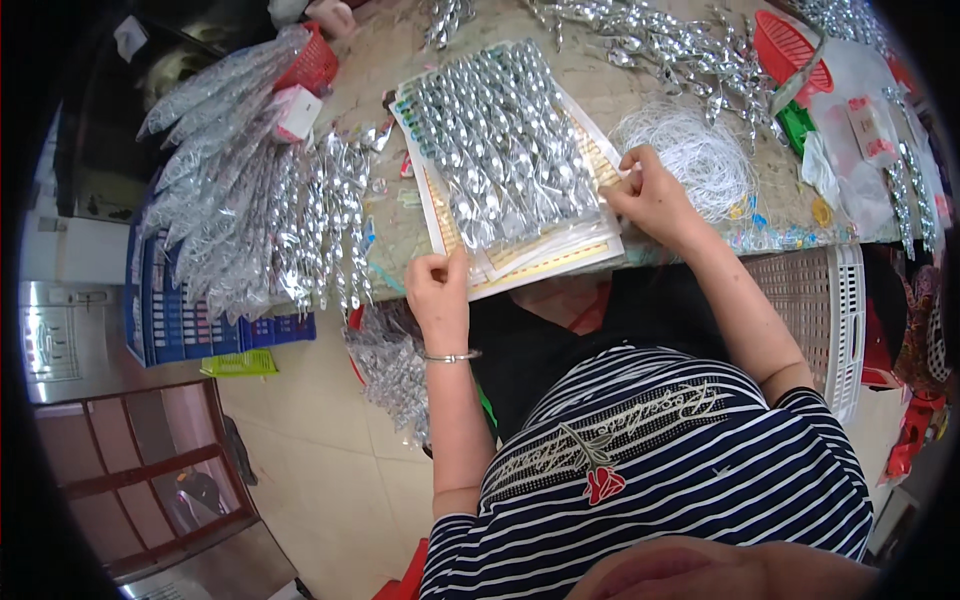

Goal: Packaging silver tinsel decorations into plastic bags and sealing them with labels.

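In front of me, silver twisted strands [505, 140] lie side by side in what looks like a clear plastic bag. Beneath them is a stack of flat sheets [575, 250] with a yellow-patterned border, reaching the table's near edge. My left hand [438, 287] pinches at the near left corner, its fingers closed by the bag and sheet edge. On the right side, the thumb and fingers of my right hand [648, 197] close on the bag's edge. Whether either hand also grips a sheet cannot be made out.
Bagged silver strands [215, 175] hang over the table's left side, near a small pink-and-white box [297, 113]. Coiled white cord [690, 160] lies right of the sheets. Loose strands [680, 50] and a red basket [792, 52] are farther back. A white crate [845, 330] stands at right below.
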`<act>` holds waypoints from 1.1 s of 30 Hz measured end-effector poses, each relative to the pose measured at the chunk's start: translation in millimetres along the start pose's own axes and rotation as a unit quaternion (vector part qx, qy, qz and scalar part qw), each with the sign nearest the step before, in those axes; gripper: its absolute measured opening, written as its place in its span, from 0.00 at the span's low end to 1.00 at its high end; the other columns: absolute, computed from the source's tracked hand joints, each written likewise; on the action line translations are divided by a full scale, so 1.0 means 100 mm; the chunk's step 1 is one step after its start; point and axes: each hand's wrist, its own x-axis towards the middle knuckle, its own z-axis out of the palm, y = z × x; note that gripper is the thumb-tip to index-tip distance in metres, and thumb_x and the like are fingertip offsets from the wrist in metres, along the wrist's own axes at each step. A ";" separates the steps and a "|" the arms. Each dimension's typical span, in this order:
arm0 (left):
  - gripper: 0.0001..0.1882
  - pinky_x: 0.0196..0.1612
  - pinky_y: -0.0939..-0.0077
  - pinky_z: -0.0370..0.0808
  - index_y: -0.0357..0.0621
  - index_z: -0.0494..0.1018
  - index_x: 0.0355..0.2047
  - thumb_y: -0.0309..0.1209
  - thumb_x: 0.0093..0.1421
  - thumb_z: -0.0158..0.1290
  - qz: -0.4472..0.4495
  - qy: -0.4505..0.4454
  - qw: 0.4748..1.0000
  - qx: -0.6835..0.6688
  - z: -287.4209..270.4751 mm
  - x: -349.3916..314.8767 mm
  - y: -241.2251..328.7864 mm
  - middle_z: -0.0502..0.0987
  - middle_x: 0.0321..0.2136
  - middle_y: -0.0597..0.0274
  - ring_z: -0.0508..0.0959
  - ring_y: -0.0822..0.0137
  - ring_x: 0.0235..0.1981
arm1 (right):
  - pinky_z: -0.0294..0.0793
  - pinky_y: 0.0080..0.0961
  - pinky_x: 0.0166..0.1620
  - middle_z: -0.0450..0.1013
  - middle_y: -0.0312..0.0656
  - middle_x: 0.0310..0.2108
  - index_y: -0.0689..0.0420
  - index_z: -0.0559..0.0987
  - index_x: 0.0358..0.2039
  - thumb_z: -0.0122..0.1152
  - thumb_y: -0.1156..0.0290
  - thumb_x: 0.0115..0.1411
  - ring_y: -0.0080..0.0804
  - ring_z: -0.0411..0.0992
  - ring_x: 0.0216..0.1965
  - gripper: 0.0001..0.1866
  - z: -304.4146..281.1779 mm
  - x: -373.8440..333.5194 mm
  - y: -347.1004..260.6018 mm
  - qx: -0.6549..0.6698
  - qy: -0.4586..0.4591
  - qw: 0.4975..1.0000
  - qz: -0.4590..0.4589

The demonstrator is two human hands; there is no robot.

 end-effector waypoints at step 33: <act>0.15 0.22 0.85 0.57 0.44 0.69 0.22 0.37 0.61 0.55 -0.195 -0.072 0.884 -0.419 0.12 0.01 0.44 0.63 0.19 0.76 0.62 0.82 0.21 | 0.72 0.29 0.38 0.71 0.45 0.43 0.68 0.69 0.49 0.65 0.46 0.50 0.32 0.69 0.44 0.39 0.06 0.34 -0.56 0.197 -0.180 0.944 0.193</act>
